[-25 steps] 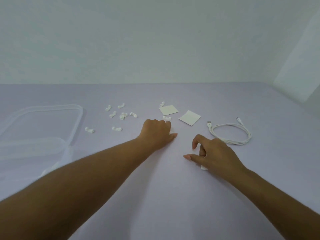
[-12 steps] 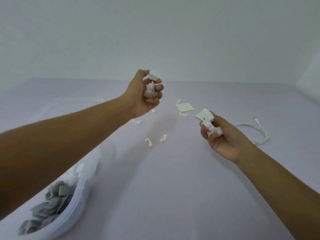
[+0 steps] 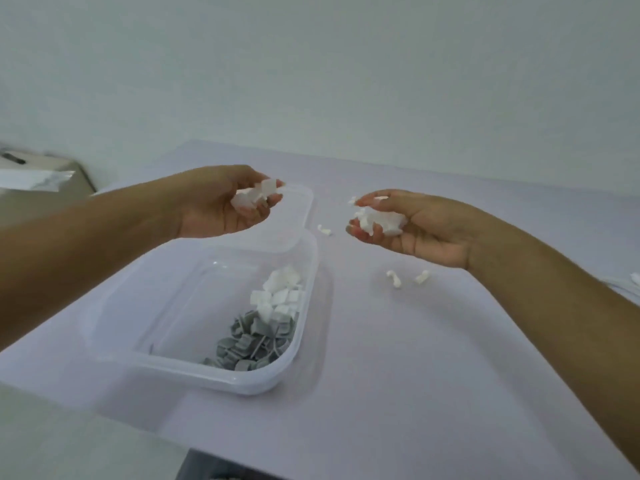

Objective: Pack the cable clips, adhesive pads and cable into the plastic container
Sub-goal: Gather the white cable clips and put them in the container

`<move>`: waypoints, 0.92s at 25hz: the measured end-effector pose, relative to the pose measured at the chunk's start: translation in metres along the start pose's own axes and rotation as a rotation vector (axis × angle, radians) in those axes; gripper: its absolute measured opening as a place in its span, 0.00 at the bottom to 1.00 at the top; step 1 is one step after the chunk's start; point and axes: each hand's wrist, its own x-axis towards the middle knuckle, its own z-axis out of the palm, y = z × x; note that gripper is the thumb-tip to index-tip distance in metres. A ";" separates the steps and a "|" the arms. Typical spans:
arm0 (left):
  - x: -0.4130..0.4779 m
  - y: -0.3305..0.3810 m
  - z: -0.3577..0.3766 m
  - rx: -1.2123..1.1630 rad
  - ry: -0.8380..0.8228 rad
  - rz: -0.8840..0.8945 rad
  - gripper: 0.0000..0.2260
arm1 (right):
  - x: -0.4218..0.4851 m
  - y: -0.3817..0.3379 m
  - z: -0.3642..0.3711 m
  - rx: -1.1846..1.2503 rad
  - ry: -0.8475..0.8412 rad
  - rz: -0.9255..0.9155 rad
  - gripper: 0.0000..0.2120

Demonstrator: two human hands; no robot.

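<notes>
We see the left hand turned palm up, fingers curled round white cable clips and raised above the far end of the plastic container. The right hand is palm up too, its fingers and thumb half closed on a second clutch of clips. It hangs in the air above the surface, to the right of the container and apart from the left hand. The container is clear and open-topped and stands on the surface near its left edge, toward the near left corner. Inside it, white pieces are heaped against the right wall. A pile of grey clips lies just in front of them, filling the near right corner of the container. A clear lid lies flat behind the container, and we cannot tell whether the two touch. Three loose clips lie on the surface: a small clip between the two hands, just right of the lid, and a pair of clips side by side below the right wrist. By the right edge of the surface a white scrap shows past the right forearm, with too little of it in view to name. Beyond the far left corner of the surface stands a grey box with something white lying on top.
</notes>
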 end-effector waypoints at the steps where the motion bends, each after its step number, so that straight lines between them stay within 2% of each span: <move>1: -0.006 -0.006 -0.014 0.025 0.028 -0.060 0.09 | 0.007 0.000 0.017 -0.126 -0.031 -0.017 0.05; 4: -0.010 -0.030 -0.038 0.025 0.091 -0.177 0.09 | 0.028 0.005 0.060 -0.567 -0.113 -0.078 0.03; 8: 0.003 -0.063 -0.038 -0.003 0.244 -0.089 0.05 | 0.057 0.026 0.090 -1.307 -0.147 -0.268 0.07; 10: 0.007 -0.073 -0.034 -0.013 0.275 -0.076 0.08 | 0.065 0.036 0.093 -1.674 -0.182 -0.373 0.10; 12: 0.007 -0.078 -0.030 -0.028 0.253 -0.111 0.13 | 0.068 0.041 0.094 -1.891 -0.208 -0.409 0.12; 14: 0.004 -0.080 -0.026 -0.045 0.231 -0.126 0.16 | 0.069 0.042 0.093 -1.954 -0.246 -0.396 0.12; 18: 0.000 -0.083 -0.022 -0.050 0.229 -0.117 0.18 | 0.069 0.039 0.089 -1.921 -0.255 -0.419 0.10; 23: -0.004 -0.085 -0.019 0.013 0.253 -0.075 0.18 | 0.063 0.025 0.076 -1.534 -0.173 -0.463 0.06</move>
